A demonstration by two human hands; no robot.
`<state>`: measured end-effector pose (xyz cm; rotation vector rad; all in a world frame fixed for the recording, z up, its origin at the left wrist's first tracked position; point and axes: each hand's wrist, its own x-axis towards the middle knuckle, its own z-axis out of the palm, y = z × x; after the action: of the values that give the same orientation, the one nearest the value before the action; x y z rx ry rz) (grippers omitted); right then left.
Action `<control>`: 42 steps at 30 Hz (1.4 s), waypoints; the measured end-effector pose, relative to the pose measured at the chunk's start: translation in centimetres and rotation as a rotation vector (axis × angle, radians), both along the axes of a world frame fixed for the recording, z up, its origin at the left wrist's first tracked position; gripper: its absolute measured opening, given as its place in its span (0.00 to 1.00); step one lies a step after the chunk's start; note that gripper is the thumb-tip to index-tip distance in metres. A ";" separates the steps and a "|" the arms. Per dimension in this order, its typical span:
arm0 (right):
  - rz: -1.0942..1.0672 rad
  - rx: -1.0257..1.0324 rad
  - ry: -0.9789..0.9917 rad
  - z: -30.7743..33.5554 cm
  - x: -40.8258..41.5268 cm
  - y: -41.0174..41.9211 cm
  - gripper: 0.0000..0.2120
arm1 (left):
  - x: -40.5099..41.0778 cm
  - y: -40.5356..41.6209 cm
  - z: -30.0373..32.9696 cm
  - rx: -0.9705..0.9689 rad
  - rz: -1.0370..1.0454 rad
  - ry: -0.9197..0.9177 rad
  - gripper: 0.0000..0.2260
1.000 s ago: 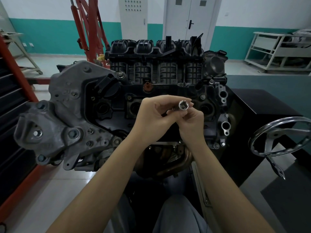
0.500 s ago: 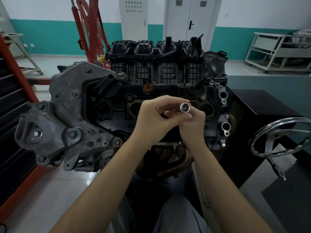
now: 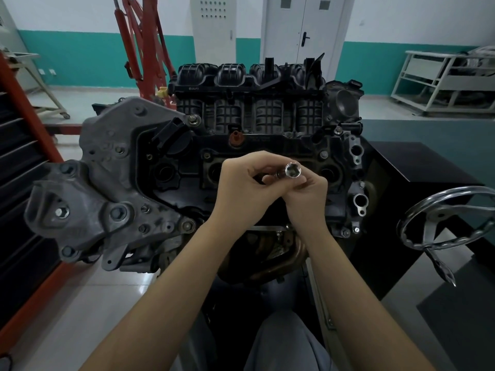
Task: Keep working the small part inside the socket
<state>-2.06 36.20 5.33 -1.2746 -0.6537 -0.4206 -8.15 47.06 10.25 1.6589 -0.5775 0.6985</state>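
Nearest the camera, a knee in grey trousers (image 3: 284, 341) showed at the bottom edge, with two bare forearms reaching up from either side of it. The left hand (image 3: 238, 191) and the right hand (image 3: 308, 194) met in front of the engine (image 3: 187, 167), knuckles close together. Between them was a socket (image 3: 290, 171), a short shiny metal tube with a chrome finish, its wide round mouth turned up toward the camera so that the ridged inside showed. A narrower neck ran back from the mouth toward the left hand. The fingers of the left hand were curled and pinched that neck end; the fingers of the right hand were curled under and round the wide end. The socket was held in the air above the dark top of the engine, not touching it.

Beyond the hands, the engine's black ribbed plastic cover (image 3: 249, 95) rose at the back, and a grey metal bracket (image 3: 88, 204) stuck out on the left. A chrome handwheel (image 3: 447, 218) stood to the right. Farther off were a red hoist (image 3: 142, 44), a white double door (image 3: 302, 30) and a pale metal rack (image 3: 442, 81) against the teal-banded wall.
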 end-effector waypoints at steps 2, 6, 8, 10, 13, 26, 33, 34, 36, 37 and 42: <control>0.001 -0.016 -0.013 0.0 -0.1 -0.1 0.05 | 0.0 0.0 0.1 -0.015 -0.009 0.010 0.12; 0.039 -0.049 -0.006 0.0 -0.1 -0.4 0.09 | -0.1 0.3 0.0 -0.026 -0.132 0.055 0.13; 0.017 -0.044 0.005 0.1 0.0 -0.3 0.12 | -0.2 0.3 0.0 0.013 -0.141 0.058 0.14; 0.024 -0.010 0.022 0.1 0.0 -0.2 0.14 | -0.2 0.1 0.1 0.047 -0.073 0.031 0.14; 0.027 0.009 0.006 0.1 -0.1 -0.2 0.10 | -0.1 -0.2 0.1 -0.002 0.013 0.007 0.13; 0.003 0.005 0.014 -0.3 -0.1 -0.2 0.07 | -0.4 0.2 0.6 0.044 0.001 0.010 0.09; -0.017 -0.025 0.011 -0.1 0.0 -0.3 0.11 | -0.5 0.5 0.6 0.024 -0.140 0.078 0.13; -0.017 -0.006 0.016 -0.1 -0.1 -0.1 0.10 | -0.5 0.5 0.6 0.031 -0.116 0.073 0.13; 0.004 0.038 0.022 -0.1 -0.2 0.0 0.07 | -0.5 0.4 0.6 0.029 -0.041 0.052 0.11; 0.013 0.045 0.024 -0.1 -0.1 -0.1 0.08 | -0.5 0.4 0.6 0.029 -0.014 0.038 0.10; 0.021 -0.037 -0.006 -0.2 0.0 -0.4 0.08 | -0.4 0.6 0.5 0.008 -0.083 0.083 0.11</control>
<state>-2.08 35.76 5.12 -1.3011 -0.6822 -0.3967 -8.57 47.66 10.80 1.6538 -0.5866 0.5649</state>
